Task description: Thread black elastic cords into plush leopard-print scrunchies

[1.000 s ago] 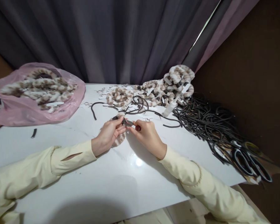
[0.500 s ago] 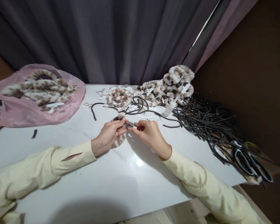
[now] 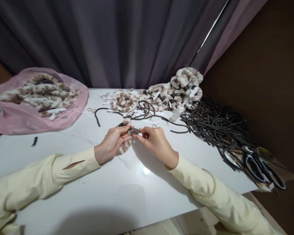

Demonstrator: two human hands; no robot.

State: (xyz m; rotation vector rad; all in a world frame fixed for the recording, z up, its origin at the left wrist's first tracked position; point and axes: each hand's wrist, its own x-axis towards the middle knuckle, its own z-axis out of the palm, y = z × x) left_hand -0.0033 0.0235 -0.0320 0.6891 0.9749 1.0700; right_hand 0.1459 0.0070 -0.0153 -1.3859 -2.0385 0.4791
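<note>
Near the middle of the table, my left hand (image 3: 110, 142) is closed on a furry white-and-brown strap (image 3: 124, 148) with a black section at its upper end. Part of the strap hangs below the fingers. My right hand (image 3: 159, 143) is closed around a small grey metal tool (image 3: 135, 131); a dark red bit shows inside the fingers, but the tool's exact kind is unclear. Its tip meets the dark part held at my left fingertips. Just beyond the hands lie black cords (image 3: 147, 112) and a furry coil (image 3: 124, 101).
A pink plastic bag (image 3: 80, 107) of furry straps stands at left. Furry loops with white tags (image 3: 188, 81) are heaped at the back, by a small clear bottle (image 3: 176, 113). Black cords (image 3: 215, 124) pile up at right, with large scissors (image 3: 256, 168) near the edge.
The metal tool has turned slightly at my left fingertips. Both hands otherwise keep almost the same place and hold; the whole view has shifted a little.
</note>
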